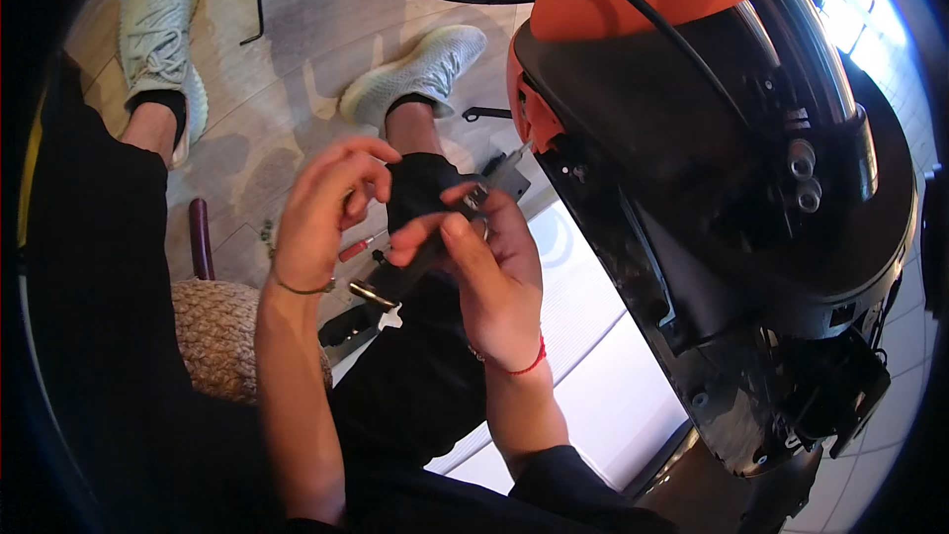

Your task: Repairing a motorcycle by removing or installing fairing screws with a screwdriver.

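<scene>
My right hand (pixel 499 282), with a red string around its wrist, pinches a small dark part with a shiny metal face (pixel 475 199) between thumb and fingers. What kind of part it is cannot be made out. To its left, my left hand (pixel 331 200) hangs in the air with loosely bent fingers and nothing visible in them. Both hands are over my black trouser leg, left of an orange and black scooter-like vehicle (pixel 643 119). Below and between the hands lie a small red-handled tool (pixel 356 249) and a shiny cylindrical metal piece (pixel 374 295).
A hex key (pixel 258 0) lies on the wood-look floor, and a ring-ended wrench (pixel 486 114) sits near my shoe. A purple handle (pixel 201 237) is beside a woven seat (pixel 213 336). A white panel (pixel 603 336) borders the vehicle. Its chrome tube (pixel 806 40) and black cable (pixel 652 15) stick out.
</scene>
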`<state>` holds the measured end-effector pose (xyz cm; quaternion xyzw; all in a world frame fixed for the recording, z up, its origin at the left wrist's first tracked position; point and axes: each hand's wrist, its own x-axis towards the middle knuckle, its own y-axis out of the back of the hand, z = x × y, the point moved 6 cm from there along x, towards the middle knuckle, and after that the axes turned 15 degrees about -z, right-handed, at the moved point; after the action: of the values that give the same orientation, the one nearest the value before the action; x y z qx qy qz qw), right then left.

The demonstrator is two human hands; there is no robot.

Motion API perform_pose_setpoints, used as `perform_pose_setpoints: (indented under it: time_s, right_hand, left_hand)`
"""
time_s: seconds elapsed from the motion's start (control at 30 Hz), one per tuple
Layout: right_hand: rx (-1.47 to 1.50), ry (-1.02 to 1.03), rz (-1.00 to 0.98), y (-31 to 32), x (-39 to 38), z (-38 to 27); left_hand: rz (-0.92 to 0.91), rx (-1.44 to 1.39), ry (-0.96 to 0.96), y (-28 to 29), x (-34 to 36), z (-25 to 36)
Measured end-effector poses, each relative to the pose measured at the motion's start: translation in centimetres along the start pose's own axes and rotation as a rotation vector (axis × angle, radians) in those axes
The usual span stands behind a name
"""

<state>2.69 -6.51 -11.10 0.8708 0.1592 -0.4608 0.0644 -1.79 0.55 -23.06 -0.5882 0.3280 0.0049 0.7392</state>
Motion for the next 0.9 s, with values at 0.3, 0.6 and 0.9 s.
perform_pose_setpoints:
  time_s: [0.3,0.6,0.9]
  right_hand:
    - [0.376,0.024,-0.183,-2.3,4.1,-1.6]
    - [0.286,0.04,-0.036,-1.3,4.1,-1.7]
    - [0.516,0.237,-0.098,0.2,4.8,-2.4]
  left_hand:
    - [-0.054,0.0,-0.576,-0.2,-2.0,6.3]
    - [0.079,0.549,-0.534,-1.7,-1.9,7.1]
    - [0.216,0.387,-0.382,-4.7,1.2,8.6]
